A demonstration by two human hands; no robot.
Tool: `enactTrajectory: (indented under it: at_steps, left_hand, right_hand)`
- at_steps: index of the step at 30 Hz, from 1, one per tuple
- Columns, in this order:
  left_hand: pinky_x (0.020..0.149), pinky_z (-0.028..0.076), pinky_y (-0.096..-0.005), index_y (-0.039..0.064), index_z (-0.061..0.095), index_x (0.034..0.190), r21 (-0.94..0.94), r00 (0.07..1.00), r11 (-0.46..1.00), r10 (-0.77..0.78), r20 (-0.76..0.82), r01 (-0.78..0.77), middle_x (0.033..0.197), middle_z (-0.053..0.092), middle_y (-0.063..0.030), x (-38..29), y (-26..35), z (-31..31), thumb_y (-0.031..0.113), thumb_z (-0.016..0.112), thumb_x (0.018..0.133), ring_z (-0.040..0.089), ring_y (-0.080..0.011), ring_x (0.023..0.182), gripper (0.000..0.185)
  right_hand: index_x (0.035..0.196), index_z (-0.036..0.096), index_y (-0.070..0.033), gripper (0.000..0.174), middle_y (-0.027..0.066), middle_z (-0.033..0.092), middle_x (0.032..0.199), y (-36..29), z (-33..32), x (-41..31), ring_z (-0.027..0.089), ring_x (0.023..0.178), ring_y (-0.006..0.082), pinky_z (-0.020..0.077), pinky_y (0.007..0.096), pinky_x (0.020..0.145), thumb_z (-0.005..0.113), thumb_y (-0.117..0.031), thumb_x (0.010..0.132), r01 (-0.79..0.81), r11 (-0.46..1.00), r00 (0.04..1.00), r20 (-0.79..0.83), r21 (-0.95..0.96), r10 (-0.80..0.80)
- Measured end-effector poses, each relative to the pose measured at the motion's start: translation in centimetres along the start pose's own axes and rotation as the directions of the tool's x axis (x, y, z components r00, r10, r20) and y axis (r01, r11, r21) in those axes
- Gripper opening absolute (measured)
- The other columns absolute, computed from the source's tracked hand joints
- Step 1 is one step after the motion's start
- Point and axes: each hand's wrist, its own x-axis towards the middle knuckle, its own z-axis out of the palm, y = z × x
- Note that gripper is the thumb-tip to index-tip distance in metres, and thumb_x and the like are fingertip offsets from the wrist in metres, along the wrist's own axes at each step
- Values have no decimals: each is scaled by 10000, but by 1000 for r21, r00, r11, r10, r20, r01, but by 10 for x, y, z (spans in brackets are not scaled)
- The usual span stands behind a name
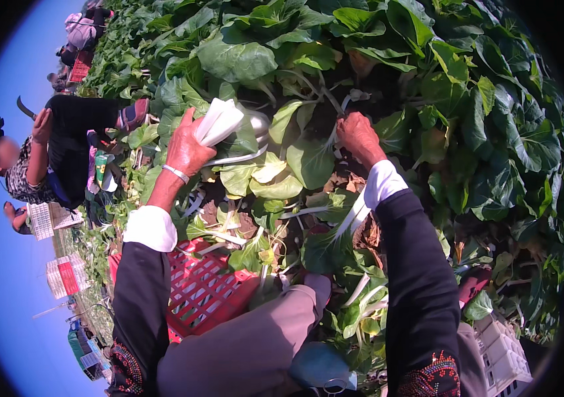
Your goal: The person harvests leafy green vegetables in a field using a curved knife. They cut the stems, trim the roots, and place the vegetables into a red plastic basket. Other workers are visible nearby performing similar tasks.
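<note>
My left hand (188, 146) is closed around the thick white stalks of a bok choy (220, 121). Green leaves lie beside and below those stalks, so where the head's leaves end is hard to make out. To the right, my right hand (359, 134) is curled low among the plants, fingers closed on a thin pale leaf stalk (332, 138). A broad green leaf (312, 163) hangs just left of that hand. Whether a tool sits inside the right fist is hidden. Yellowing leaves (274, 178) lie between my hands.
A red plastic crate (207, 293) stands by my left forearm, near my knee (242, 342). Dense leafy plants (490, 109) fill the far and right sides. White crates (502, 352) are at lower right. At left, another person (39, 164) is near a curved blade (25, 106).
</note>
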Motion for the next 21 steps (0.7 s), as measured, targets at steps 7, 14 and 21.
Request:
enactTrajectory:
  at_steps: [7, 14, 21]
  left_hand:
    - [758, 528, -418, 117, 592, 1106, 90, 982, 989, 128, -136, -116, 1285, 485, -197, -59, -39, 32, 94, 764, 616, 624, -386, 928, 520]
    - [662, 526, -416, 90, 581, 1134, 100, 981, 980, 181, -62, -175, 1050, 566, -137, -91, -59, 46, 71, 743, 619, 632, -347, 794, 540]
    - [636, 519, -397, 101, 595, 1099, 58, 980, 984, 176, -89, -171, 917, 580, -94, -82, -64, 44, 60, 726, 650, 627, -323, 756, 470]
  right_hand:
    - [951, 516, 20, 338, 297, 610, 823, 14, 50, -76, 574, 826, 486, 430, 544, 769, 404, -298, 932, 177, 955, 984, -28, 237, -176]
    - [951, 531, 19, 318, 288, 618, 810, -20, 90, -49, 593, 791, 466, 456, 528, 746, 412, -275, 932, 267, 955, 960, 53, 130, -275]
    - [998, 546, 20, 333, 262, 642, 920, -40, 111, -29, 621, 886, 421, 481, 488, 791, 381, -261, 930, 225, 974, 964, 150, -5, -222]
